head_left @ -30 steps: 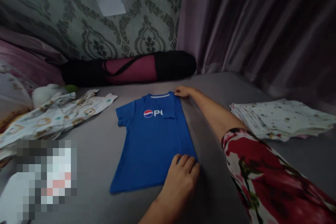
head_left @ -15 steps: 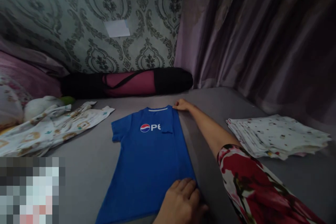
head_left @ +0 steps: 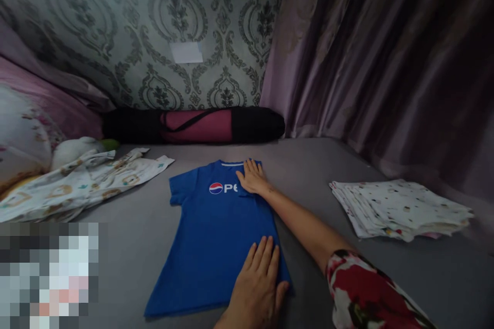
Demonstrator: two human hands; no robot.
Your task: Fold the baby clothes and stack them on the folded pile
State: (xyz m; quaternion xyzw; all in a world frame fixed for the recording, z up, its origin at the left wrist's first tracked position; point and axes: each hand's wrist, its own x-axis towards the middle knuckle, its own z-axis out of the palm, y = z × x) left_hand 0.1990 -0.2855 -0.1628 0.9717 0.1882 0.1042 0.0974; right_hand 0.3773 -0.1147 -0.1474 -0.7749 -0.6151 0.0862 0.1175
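Note:
A blue T-shirt with a printed round logo and white letters lies flat, its right side and sleeve folded inward over part of the lettering. My right hand rests on the folded shoulder beside the collar, fingers stretched out. Lower down, my left hand lies flat on the shirt's right side near the hem, its fingers straight and the thumb out to the right. Neither hand grips the cloth.
On the right sits a stack of folded white printed cloths. White patterned clothes lie loose at the left, before a white plush toy. A black and maroon long bag runs along the wall on the grey bed sheet.
My right hand has let go of the shoulder's edge and now lies spread on the fold. The left hand has gone from curled at the shirt's side edge to flat on it.

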